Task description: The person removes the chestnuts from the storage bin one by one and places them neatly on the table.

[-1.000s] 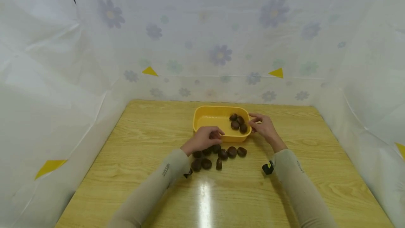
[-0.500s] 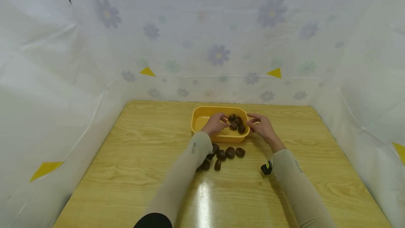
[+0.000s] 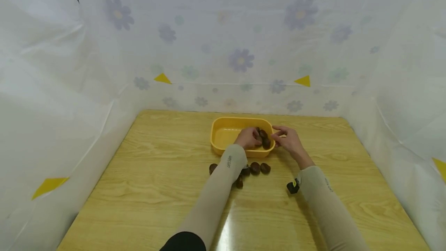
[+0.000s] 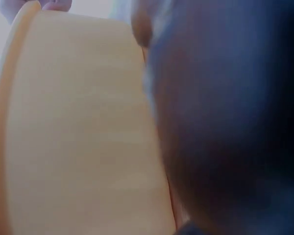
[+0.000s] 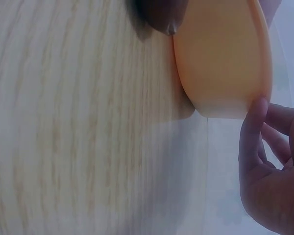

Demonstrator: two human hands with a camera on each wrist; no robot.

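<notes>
The left hand [image 3: 248,138] is held inside the yellow tub [image 3: 223,136], over its right end. Its fingers are bent down onto the nuts in the tub [image 3: 265,138], and a nut may be pinched there, but that cannot be told, because the fingertips are hidden in the head view and the left wrist view is a blur. The right hand [image 3: 287,139] is kept just outside the tub, at its right wall. Its fingers are loosely curled, and a fingertip [image 5: 255,115] is seen touching the tub's corner [image 5: 225,73]; nothing is held in it.

The tub's long side is laid left to right, across the table [image 3: 139,173]. The nuts in it are piled at the right end, right under the left hand and just to the left of the right hand. More nuts on the table [image 3: 256,167] are left lying in front of the tub, nearer the person, beside the left sleeve [image 3: 219,189]. Those are closest to the left arm.
</notes>
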